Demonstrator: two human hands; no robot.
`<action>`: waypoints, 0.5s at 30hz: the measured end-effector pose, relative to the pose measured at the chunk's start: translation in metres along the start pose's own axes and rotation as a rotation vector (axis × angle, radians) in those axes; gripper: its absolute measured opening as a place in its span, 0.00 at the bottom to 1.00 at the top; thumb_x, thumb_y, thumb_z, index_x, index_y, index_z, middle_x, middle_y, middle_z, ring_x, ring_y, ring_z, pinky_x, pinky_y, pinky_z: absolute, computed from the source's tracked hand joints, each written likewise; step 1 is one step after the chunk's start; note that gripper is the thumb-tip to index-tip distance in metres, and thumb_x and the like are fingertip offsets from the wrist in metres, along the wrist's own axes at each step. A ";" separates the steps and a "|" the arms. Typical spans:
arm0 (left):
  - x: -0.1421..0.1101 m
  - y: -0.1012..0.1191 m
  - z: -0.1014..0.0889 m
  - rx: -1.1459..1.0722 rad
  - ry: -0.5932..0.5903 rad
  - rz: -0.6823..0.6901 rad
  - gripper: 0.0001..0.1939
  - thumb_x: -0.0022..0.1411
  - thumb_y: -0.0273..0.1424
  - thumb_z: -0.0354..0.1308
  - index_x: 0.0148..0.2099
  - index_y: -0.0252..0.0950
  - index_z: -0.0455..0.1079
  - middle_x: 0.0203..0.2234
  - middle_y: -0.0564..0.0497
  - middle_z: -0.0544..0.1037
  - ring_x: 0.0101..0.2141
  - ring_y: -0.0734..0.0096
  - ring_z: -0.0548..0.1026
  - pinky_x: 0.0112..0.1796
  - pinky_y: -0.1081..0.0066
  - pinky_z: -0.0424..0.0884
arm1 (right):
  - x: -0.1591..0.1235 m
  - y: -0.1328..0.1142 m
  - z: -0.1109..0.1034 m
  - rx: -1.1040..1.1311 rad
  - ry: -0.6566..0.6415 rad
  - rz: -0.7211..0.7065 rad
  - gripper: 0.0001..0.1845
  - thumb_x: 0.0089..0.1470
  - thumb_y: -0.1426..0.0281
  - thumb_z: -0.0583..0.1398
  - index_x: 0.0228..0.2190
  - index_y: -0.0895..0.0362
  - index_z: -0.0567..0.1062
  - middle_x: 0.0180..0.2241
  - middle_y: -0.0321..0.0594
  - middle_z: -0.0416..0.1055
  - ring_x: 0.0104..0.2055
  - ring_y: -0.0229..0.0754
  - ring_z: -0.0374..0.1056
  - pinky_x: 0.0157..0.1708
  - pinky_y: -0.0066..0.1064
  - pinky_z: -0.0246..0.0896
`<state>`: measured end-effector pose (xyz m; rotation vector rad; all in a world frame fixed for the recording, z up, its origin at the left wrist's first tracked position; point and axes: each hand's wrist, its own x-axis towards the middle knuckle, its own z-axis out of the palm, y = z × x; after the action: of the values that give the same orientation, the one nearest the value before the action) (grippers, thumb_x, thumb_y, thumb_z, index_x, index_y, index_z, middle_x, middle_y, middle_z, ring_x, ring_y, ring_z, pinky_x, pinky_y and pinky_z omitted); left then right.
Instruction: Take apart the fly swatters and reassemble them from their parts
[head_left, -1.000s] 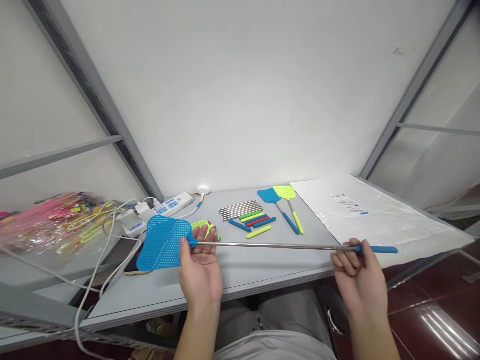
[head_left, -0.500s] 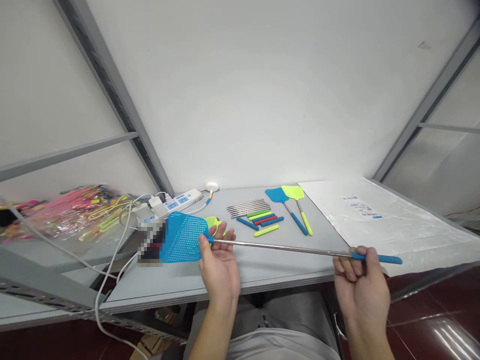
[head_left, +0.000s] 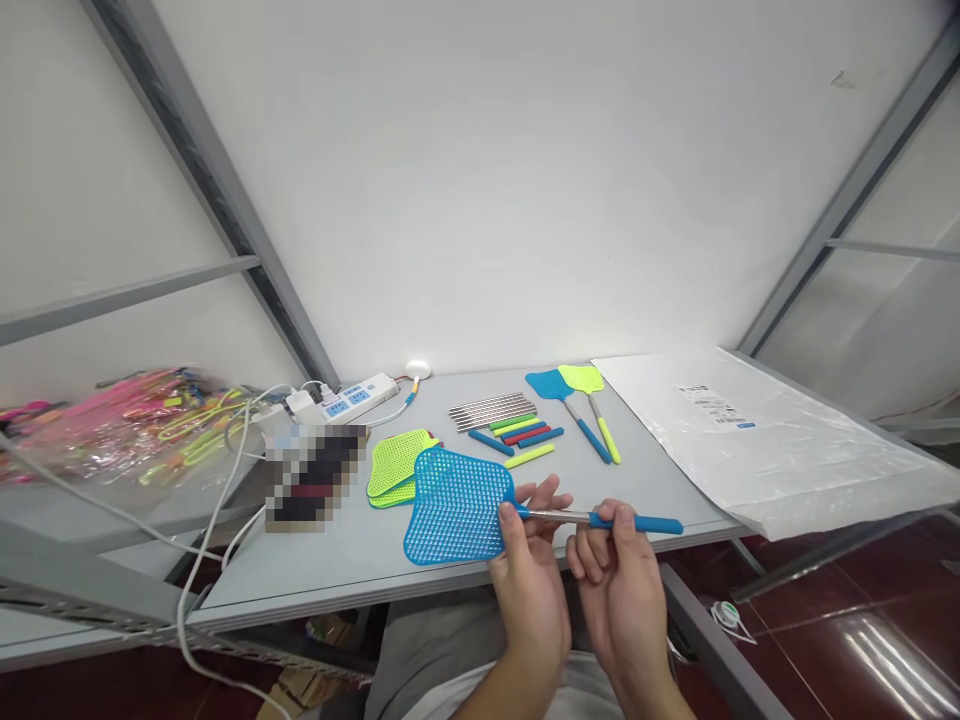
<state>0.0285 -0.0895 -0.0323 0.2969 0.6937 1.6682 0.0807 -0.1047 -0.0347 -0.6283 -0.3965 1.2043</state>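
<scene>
Over the table's front edge I hold a blue fly swatter [head_left: 461, 508], its perforated head to the left and its metal rod slid short. My left hand [head_left: 534, 570] pinches the neck, thumb on top where the head meets the rod. With my right hand [head_left: 619, 575] I grip the blue handle at its inner end; the handle's tip sticks out to the right. Behind the held head lie loose swatter heads [head_left: 397, 462], yellow-green on top. Several metal rods [head_left: 491, 411] and coloured handle sleeves [head_left: 525, 435] lie further back, beside two short swatters, one blue [head_left: 551, 385] and one yellow-green [head_left: 581, 378].
White plastic packaging [head_left: 697, 430] with a label covers the table's right end. At the left are a power strip [head_left: 360, 398] with plugs and white cables, a pixelated dark object [head_left: 315, 480], and bagged colourful cords [head_left: 142, 420]. Metal shelf posts [head_left: 285, 310] flank the table.
My hands have come close together, and the swatter's rod has slid from long to short. The head moved right, uncovering the yellow-green heads on the table.
</scene>
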 end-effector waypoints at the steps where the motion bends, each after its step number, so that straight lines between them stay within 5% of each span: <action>1: -0.001 -0.001 0.000 0.005 -0.001 -0.001 0.20 0.63 0.48 0.56 0.47 0.37 0.69 0.44 0.41 0.80 0.39 0.63 0.80 0.41 0.64 0.74 | -0.002 0.000 0.001 -0.011 -0.007 -0.008 0.15 0.62 0.57 0.58 0.31 0.55 0.71 0.18 0.25 0.49 0.19 0.29 0.47 0.21 0.25 0.51; 9: 0.011 0.009 -0.005 0.125 -0.045 0.066 0.21 0.64 0.46 0.57 0.50 0.34 0.71 0.42 0.41 0.81 0.39 0.63 0.80 0.44 0.62 0.73 | 0.022 -0.016 -0.018 -0.175 -0.053 0.040 0.13 0.54 0.60 0.65 0.35 0.57 0.76 0.20 0.26 0.54 0.20 0.29 0.49 0.22 0.25 0.52; 15: 0.026 0.024 -0.007 0.118 0.006 0.133 0.21 0.63 0.45 0.59 0.48 0.34 0.74 0.42 0.42 0.81 0.38 0.64 0.80 0.46 0.62 0.72 | 0.034 -0.031 -0.044 -0.588 -0.111 -0.064 0.14 0.48 0.62 0.69 0.34 0.56 0.76 0.19 0.29 0.61 0.21 0.33 0.58 0.23 0.27 0.54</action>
<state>-0.0005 -0.0682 -0.0282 0.4301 0.7926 1.7571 0.1410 -0.0898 -0.0497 -1.0447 -0.8747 1.0621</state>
